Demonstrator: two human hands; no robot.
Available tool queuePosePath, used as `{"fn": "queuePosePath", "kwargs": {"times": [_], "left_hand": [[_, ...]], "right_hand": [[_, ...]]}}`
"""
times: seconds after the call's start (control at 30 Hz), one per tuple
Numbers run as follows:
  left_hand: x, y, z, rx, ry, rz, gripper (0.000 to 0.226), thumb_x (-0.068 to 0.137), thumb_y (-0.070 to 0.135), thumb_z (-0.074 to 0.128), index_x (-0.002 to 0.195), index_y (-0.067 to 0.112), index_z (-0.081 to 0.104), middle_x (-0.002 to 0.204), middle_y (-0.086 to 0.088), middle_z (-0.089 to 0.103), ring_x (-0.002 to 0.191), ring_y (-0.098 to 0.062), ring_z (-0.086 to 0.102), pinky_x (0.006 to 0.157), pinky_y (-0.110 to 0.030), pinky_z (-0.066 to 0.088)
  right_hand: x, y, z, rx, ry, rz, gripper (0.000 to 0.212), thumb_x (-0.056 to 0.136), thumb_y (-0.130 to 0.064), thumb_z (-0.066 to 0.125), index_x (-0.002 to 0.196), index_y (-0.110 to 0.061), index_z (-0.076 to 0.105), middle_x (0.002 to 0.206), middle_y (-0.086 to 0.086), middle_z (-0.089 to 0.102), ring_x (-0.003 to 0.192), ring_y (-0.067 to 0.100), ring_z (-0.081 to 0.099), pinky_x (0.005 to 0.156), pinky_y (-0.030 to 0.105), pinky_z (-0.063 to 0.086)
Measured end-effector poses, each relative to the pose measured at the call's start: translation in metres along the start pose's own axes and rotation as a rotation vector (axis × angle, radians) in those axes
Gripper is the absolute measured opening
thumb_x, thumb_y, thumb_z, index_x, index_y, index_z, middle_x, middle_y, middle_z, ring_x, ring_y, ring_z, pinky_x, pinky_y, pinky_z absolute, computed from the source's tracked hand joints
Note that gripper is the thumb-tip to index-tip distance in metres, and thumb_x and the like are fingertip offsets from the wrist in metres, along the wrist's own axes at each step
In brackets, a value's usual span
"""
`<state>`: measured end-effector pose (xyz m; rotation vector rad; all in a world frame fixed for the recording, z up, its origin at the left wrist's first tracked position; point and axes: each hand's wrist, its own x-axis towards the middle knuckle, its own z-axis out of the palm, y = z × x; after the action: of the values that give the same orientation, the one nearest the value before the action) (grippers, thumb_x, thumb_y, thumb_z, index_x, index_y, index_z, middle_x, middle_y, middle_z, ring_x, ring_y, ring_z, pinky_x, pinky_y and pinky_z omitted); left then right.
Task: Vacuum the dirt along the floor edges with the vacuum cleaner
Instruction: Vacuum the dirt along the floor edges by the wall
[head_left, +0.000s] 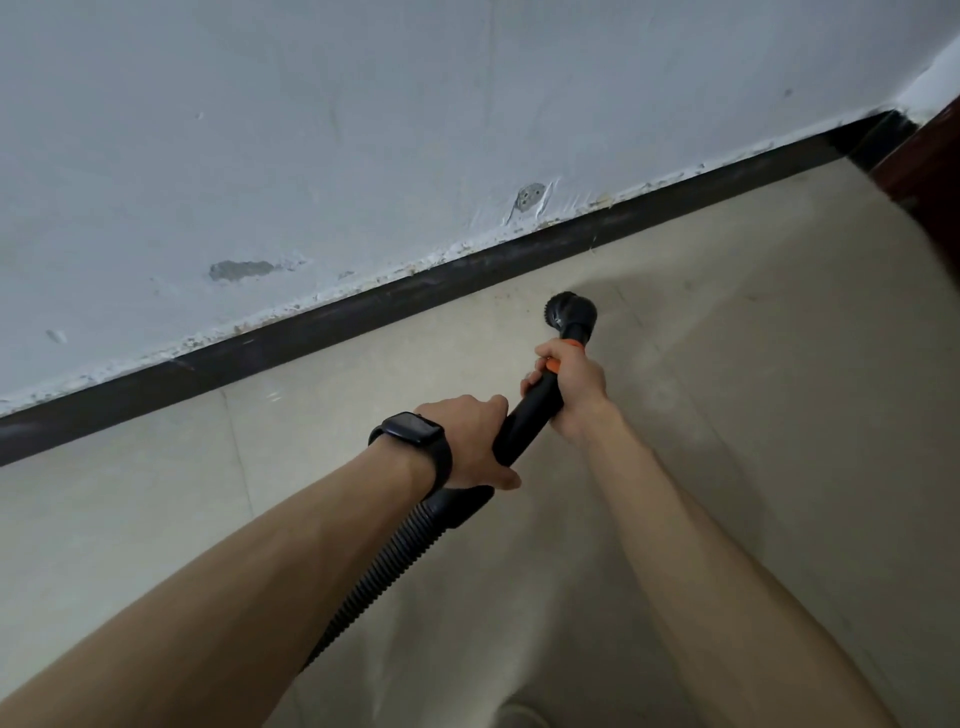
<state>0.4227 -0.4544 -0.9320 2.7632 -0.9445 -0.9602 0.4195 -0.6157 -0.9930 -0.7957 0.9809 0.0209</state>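
Note:
I hold a black vacuum wand (527, 413) with both hands. My right hand (574, 384) grips it near the orange ring, just behind the round brush nozzle (571, 312). My left hand (475, 441), with a black watch on the wrist, grips the wand lower down, where the ribbed black hose (384, 564) joins it. The nozzle sits on the beige tiled floor (727, 415), a short way out from the dark skirting board (363, 312). Fine dust and specks lie along the floor edge near the skirting.
A white wall (363, 130) with chipped paint and grey patches rises above the skirting. At the far right the skirting ends in a corner by a dark red-brown door frame (930, 156). The hose trails back between my arms.

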Motion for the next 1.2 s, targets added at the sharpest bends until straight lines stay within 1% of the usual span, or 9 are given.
{"fn": "queuePosePath", "kwargs": {"times": [0.2, 0.3, 0.4, 0.57, 0.7, 0.77, 0.9, 1.03, 1.2], "left_hand": [[-0.012, -0.053, 0.012, -0.031, -0.053, -0.025, 0.060, 0.065, 0.068, 0.072, 0.102, 0.030, 0.044, 0.087, 0.006, 0.063, 0.067, -0.014, 0.058, 0.050, -0.029, 0.039], [-0.017, -0.081, 0.021, -0.090, -0.062, -0.046, 0.059, 0.065, 0.067, 0.073, 0.102, 0.032, 0.044, 0.094, 0.006, 0.066, 0.075, -0.019, 0.062, 0.063, -0.034, 0.052], [-0.019, -0.102, 0.027, -0.161, -0.066, -0.058, 0.060, 0.064, 0.066, 0.073, 0.106, 0.035, 0.043, 0.098, 0.008, 0.068, 0.080, -0.019, 0.064, 0.072, -0.039, 0.056], [-0.015, -0.124, 0.034, -0.254, -0.076, -0.075, 0.057, 0.062, 0.062, 0.075, 0.104, 0.037, 0.045, 0.096, 0.011, 0.068, 0.081, -0.016, 0.063, 0.075, -0.038, 0.055], [-0.008, -0.127, 0.031, -0.339, -0.156, -0.074, 0.055, 0.060, 0.058, 0.080, 0.101, 0.033, 0.053, 0.095, 0.014, 0.068, 0.086, -0.013, 0.061, 0.079, -0.033, 0.053], [-0.003, -0.122, 0.029, -0.363, -0.215, -0.058, 0.054, 0.058, 0.057, 0.082, 0.095, 0.035, 0.050, 0.096, 0.012, 0.068, 0.087, -0.013, 0.060, 0.075, -0.029, 0.050], [0.011, -0.108, 0.030, -0.431, -0.349, -0.073, 0.050, 0.056, 0.049, 0.087, 0.092, 0.034, 0.055, 0.091, 0.011, 0.066, 0.087, -0.011, 0.060, 0.068, -0.024, 0.043], [0.019, -0.106, 0.028, -0.432, -0.439, -0.079, 0.065, 0.052, 0.048, 0.090, 0.103, 0.029, 0.056, 0.098, 0.006, 0.066, 0.095, -0.017, 0.062, 0.083, -0.029, 0.050], [0.022, -0.105, 0.016, -0.346, -0.515, -0.038, 0.080, 0.051, 0.052, 0.090, 0.118, 0.024, 0.055, 0.109, -0.001, 0.068, 0.104, -0.023, 0.061, 0.097, -0.038, 0.051]], "right_hand": [[0.002, 0.037, 0.041, -0.053, -0.040, 0.021, 0.017, 0.083, 0.001, 0.066, 0.087, -0.006, 0.052, 0.063, 0.005, 0.049, 0.042, 0.019, 0.048, 0.050, 0.031, 0.051], [0.003, 0.056, 0.062, -0.080, -0.040, 0.005, 0.018, 0.079, 0.001, 0.068, 0.087, -0.006, 0.052, 0.058, 0.003, 0.050, 0.042, 0.020, 0.050, 0.051, 0.032, 0.052], [0.006, 0.067, 0.078, -0.118, -0.030, -0.018, 0.020, 0.076, 0.000, 0.067, 0.088, -0.006, 0.052, 0.052, 0.001, 0.051, 0.042, 0.020, 0.051, 0.052, 0.034, 0.053], [0.009, 0.076, 0.097, -0.173, -0.001, -0.033, 0.017, 0.079, 0.002, 0.063, 0.084, -0.007, 0.050, 0.049, 0.000, 0.049, 0.040, 0.021, 0.049, 0.051, 0.034, 0.053], [0.008, 0.074, 0.098, -0.210, 0.006, -0.025, 0.015, 0.082, 0.001, 0.063, 0.089, -0.006, 0.052, 0.051, 0.001, 0.050, 0.040, 0.020, 0.049, 0.051, 0.033, 0.054], [0.007, 0.071, 0.095, -0.242, 0.006, -0.015, 0.014, 0.084, 0.000, 0.063, 0.087, -0.006, 0.052, 0.051, 0.001, 0.049, 0.040, 0.020, 0.049, 0.050, 0.032, 0.054], [0.006, 0.065, 0.089, -0.325, 0.026, 0.004, 0.013, 0.086, -0.001, 0.062, 0.086, -0.007, 0.050, 0.048, -0.001, 0.049, 0.038, 0.019, 0.048, 0.049, 0.032, 0.053], [0.002, 0.063, 0.092, -0.380, 0.053, -0.004, 0.011, 0.088, -0.002, 0.061, 0.089, -0.006, 0.051, 0.049, 0.000, 0.049, 0.038, 0.017, 0.047, 0.049, 0.031, 0.052], [-0.005, 0.065, 0.091, -0.347, 0.150, -0.055, 0.009, 0.086, -0.004, 0.062, 0.085, -0.007, 0.054, 0.048, -0.001, 0.051, 0.036, 0.016, 0.047, 0.046, 0.028, 0.050]]}}
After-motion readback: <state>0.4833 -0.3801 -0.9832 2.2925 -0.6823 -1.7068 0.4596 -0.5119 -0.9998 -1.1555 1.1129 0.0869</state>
